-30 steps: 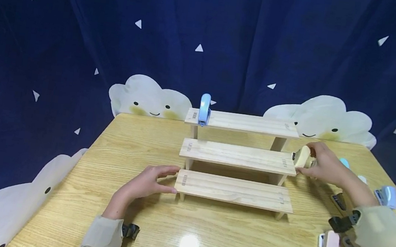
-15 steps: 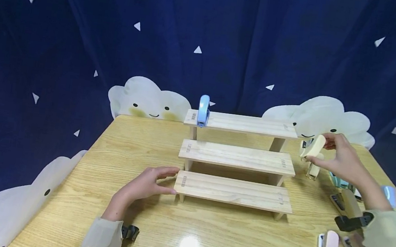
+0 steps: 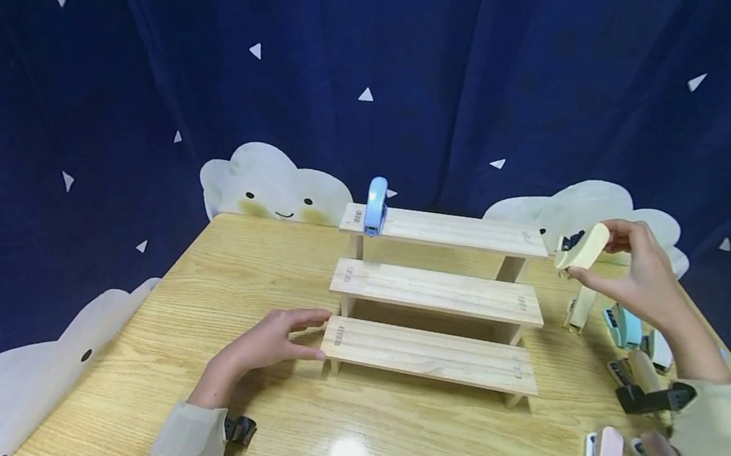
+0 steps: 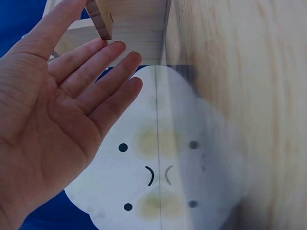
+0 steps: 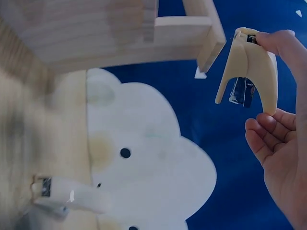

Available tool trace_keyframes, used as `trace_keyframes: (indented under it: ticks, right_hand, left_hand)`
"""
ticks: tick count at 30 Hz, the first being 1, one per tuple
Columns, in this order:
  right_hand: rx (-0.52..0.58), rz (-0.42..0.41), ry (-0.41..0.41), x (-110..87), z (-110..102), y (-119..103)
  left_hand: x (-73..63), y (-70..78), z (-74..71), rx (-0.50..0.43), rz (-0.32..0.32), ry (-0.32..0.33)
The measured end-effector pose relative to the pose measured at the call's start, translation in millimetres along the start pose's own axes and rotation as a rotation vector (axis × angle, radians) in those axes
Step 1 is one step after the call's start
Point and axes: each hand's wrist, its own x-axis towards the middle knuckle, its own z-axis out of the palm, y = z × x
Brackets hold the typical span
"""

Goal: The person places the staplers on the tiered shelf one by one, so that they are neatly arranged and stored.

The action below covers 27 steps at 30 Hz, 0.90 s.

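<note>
No lettering, brand or number can be read in any view. The small dark marks [image 3: 340, 336] near the ends of the wooden shelf [image 3: 436, 288] are unclear, perhaps joints rather than writing.

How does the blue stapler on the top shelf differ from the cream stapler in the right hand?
The blue stapler stands on the top shelf; the cream stapler is held in the air by the right hand.
The blue stapler is upright, while the cream stapler is tilted.
Both have a curved body.
</note>
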Motion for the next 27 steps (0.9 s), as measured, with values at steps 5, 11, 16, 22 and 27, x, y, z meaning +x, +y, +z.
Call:
trace_keyframes:
  ticks: [5, 11, 16, 22, 27]
  right_hand:
    - [-0.014, -0.067, -0.001, 11.7, 1.7, -13.5]
    - [-0.018, -0.113, -0.027, 26.9, 9.7, -33.9]
    - [-0.041, -0.152, -0.062, 40.1, 20.1, -49.0]
    - [-0.043, -0.208, -0.124, 55.2, 34.0, -66.1]
    - [-0.024, -0.248, -0.148, 66.2, 45.6, -76.2]
  left_hand:
    - [-0.4, 0.8, 0.0, -0.002, -0.004, -0.004]
    - [-1.0, 0.9, -0.1, -0.009, -0.008, -0.004]
    - [-2.0, 0.4, -0.9, -0.013, -0.011, -0.010]
    - [-2.0, -0.7, -1.3, -0.006, -0.002, -0.007]
    - [-1.2, -1.1, -0.9, -0.006, 0.007, -0.011]
